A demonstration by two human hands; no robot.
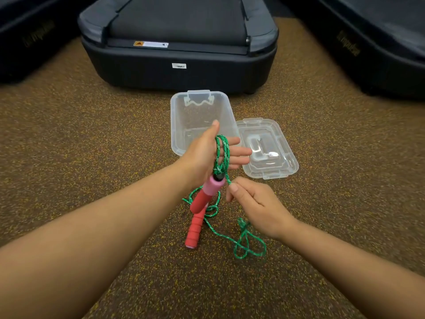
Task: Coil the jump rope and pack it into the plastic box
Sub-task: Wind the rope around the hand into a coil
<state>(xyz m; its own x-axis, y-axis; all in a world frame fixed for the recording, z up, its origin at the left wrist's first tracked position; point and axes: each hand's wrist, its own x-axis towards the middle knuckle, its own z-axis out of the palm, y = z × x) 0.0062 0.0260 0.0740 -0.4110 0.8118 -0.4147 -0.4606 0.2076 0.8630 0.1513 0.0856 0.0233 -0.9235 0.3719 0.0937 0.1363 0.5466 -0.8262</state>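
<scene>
Left hand (204, 155), fingers spread, carries rope (222, 153) loops; right hand (253, 203) pinches the strand. Floor slack, lower centre, looks tangled and may snag, dragging loops off.

Plastic box (184, 125) stands on the floor (92, 139) at twelve o'clock, just before the treadmill (179, 42). Lid (269, 149) lies beside it at two o'clock, touching or nearly so. Left hand (207, 153), rope (222, 153) looped around it, is above the box's near edge. Right hand (255, 203) at four o'clock. Second handle (194, 229) and loose rope lie on the floor at six o'clock.
</scene>
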